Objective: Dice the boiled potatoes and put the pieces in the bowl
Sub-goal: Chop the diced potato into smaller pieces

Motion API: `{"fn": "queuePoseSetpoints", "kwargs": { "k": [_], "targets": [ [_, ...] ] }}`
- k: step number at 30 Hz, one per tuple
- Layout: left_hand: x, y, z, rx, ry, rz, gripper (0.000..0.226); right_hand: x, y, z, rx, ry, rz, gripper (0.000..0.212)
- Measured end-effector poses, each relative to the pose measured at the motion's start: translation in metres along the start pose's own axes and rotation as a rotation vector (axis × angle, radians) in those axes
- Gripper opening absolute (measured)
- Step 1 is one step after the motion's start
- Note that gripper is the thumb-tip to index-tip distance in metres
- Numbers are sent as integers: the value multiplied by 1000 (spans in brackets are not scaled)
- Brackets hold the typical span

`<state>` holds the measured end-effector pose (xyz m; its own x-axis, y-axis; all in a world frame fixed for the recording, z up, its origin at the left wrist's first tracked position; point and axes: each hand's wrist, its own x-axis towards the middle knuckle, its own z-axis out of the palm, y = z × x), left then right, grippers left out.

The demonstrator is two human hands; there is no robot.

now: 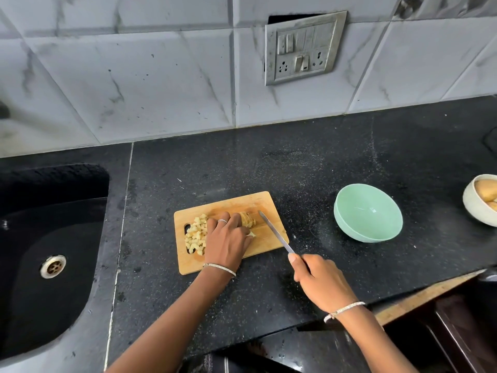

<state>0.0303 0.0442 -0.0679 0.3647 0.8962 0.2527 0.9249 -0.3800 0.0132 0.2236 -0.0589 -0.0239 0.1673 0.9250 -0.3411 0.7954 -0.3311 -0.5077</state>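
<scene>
Left grip (227,238): fingers curled over the half-sliced potato (248,219) on the board (242,201). Right grip (317,281): wrapped round the knife (274,232) handle. Diced pieces (196,234) heaped at the board's left, green bowl (347,230) apart on the counter (322,162). Probably soft, crumbly, light, so best held gently by the flanks. No readable writing.

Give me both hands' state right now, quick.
Left hand: fingers curled over the sliced potato on the cutting board, holding it.
Right hand: gripping the knife, blade beside the potato.
</scene>
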Motion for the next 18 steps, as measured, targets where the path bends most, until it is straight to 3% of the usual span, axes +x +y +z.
{"fn": "queuePoseSetpoints", "kwargs": {
  "k": [7,14,18],
  "targets": [
    [-4,-1,6,29,158,36,25,5,-18,15,108,45,-36,48],
    [-1,-5,12,-25,118,-16,29,20,-17,32,105,34,-51,53],
    [0,-6,13,-123,116,-63,19,27,-16,35,121,42,-59,52]
  ]
}}
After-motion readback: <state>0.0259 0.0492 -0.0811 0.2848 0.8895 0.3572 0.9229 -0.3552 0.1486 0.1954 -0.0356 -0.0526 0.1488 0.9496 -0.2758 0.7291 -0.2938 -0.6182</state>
